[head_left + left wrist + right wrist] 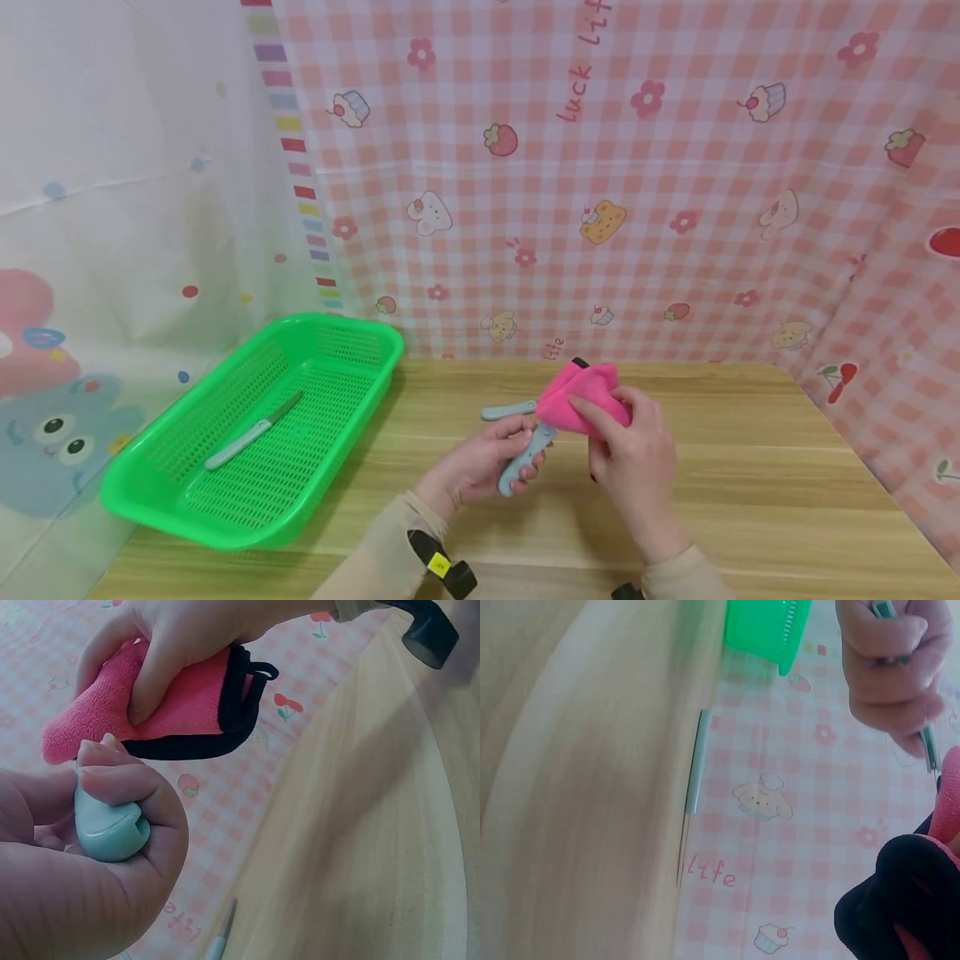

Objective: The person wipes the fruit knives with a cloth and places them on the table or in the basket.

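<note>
In the head view my left hand (480,468) grips the pale blue handle of a knife (527,462), tilted up towards the right. A bright pink cloth (581,400) with black edging is folded over the blade, which it hides. My right hand (639,450) pinches that cloth between thumb and fingers. The left wrist view shows the handle (111,832) end-on inside my curled fingers, with the cloth (184,701) right beyond them. Behind my hands, a second knife (507,411) with the same pale blue handle lies on the table.
A green plastic basket (360,421) stands on the left of the wooden table (750,500). Inside it lies another knife (238,445) with a pale blue handle. A pink checked curtain (465,275) hangs along the table's back edge, and a white printed sheet (112,225) hangs at the left.
</note>
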The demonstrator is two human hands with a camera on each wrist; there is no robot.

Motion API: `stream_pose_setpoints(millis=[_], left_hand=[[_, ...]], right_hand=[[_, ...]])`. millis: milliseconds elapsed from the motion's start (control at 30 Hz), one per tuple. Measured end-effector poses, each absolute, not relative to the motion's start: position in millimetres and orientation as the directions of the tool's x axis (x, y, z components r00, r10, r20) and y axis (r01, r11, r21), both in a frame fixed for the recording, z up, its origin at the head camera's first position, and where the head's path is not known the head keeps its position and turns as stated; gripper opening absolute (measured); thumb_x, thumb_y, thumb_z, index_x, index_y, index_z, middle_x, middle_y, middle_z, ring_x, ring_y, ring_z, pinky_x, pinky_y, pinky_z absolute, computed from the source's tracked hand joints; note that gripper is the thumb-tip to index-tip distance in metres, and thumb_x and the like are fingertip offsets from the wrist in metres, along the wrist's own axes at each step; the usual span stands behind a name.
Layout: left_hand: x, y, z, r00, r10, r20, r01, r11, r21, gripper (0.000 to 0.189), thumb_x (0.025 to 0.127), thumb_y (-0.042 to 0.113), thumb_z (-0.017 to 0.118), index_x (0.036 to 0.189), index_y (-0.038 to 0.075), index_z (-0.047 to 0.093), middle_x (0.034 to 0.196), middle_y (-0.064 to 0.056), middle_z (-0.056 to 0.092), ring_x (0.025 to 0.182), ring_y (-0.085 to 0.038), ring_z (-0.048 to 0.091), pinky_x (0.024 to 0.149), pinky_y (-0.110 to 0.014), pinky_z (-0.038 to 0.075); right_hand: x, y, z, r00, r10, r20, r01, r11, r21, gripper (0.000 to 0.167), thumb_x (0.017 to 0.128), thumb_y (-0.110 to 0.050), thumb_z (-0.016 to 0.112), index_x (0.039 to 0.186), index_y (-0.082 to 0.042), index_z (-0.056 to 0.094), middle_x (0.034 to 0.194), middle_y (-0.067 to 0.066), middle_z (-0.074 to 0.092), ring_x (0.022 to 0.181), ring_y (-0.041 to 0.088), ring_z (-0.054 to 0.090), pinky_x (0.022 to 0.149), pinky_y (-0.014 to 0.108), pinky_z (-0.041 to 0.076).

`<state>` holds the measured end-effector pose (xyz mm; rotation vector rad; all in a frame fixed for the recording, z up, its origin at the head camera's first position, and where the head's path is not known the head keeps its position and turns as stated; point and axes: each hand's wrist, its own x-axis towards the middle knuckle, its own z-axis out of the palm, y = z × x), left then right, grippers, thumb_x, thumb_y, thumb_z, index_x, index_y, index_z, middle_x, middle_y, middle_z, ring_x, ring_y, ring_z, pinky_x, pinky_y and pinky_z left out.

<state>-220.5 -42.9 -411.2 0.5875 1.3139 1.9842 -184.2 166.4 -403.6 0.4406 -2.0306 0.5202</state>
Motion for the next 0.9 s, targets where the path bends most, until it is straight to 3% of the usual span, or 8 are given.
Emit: stream_pose_setpoints(millis=[167,300,567,733,900], left_hand=[[-219,-44,-413,-0.679,0.734,0.007,-0.267,-0.256,0.929,0.021,0.108,0.013,0.034,0.105,0.006,0.053,0.082,-0.002,0.054,0.063,-0.006,0.048,0.053,-0.018,0.041],[-217,-45,-414,-0.677,0.736,0.017,-0.259,-0.259,0.930,0.023,0.108,0.013,0.035,0.108,-0.004,0.050,0.082,-0.002,0.054,0.063,-0.006,0.048,0.052,-0.018,0.040],[-218,-46,-415,-0.676,0.737,0.011,-0.253,-0.246,0.936,0.034,0.108,0.012,0.034,0.120,-0.019,0.034,0.082,-0.002,0.054,0.062,-0.006,0.047,0.052,-0.017,0.040],[-218,-46,-415,-0.677,0.736,-0.003,-0.260,-0.235,0.937,0.037,0.109,0.013,0.032,0.125,-0.020,0.029,0.081,-0.001,0.054,0.062,-0.006,0.047,0.052,-0.016,0.040],[-217,-48,-415,-0.701,0.713,-0.022,-0.275,-0.242,0.930,0.030,0.108,0.014,0.035,0.116,-0.013,0.045,0.082,-0.001,0.056,0.063,-0.007,0.049,0.052,-0.017,0.041]], right_hand=[[-186,173,-402,-0.496,-0.070,0.866,-0.484,0.850,-0.209,0.045,0.070,0.008,0.075,0.107,-0.017,0.075,0.111,0.026,0.056,0.091,0.042,0.054,0.067,0.054,0.050],[-188,177,-401,-0.495,-0.049,0.868,-0.467,0.857,-0.218,0.045,0.070,0.009,0.076,0.107,-0.017,0.075,0.111,0.026,0.055,0.092,0.043,0.053,0.068,0.054,0.049],[-187,182,-397,-0.496,-0.034,0.868,-0.433,0.876,-0.213,0.051,0.066,0.012,0.080,0.108,-0.016,0.076,0.112,0.026,0.055,0.095,0.043,0.052,0.070,0.054,0.047],[-187,186,-395,-0.493,-0.019,0.870,-0.423,0.879,-0.220,0.050,0.067,0.012,0.080,0.109,-0.016,0.076,0.113,0.025,0.055,0.096,0.043,0.052,0.069,0.054,0.047],[-188,192,-393,-0.479,-0.003,0.878,-0.412,0.884,-0.222,0.049,0.068,0.011,0.077,0.109,-0.017,0.075,0.112,0.026,0.055,0.093,0.043,0.052,0.065,0.055,0.047]])
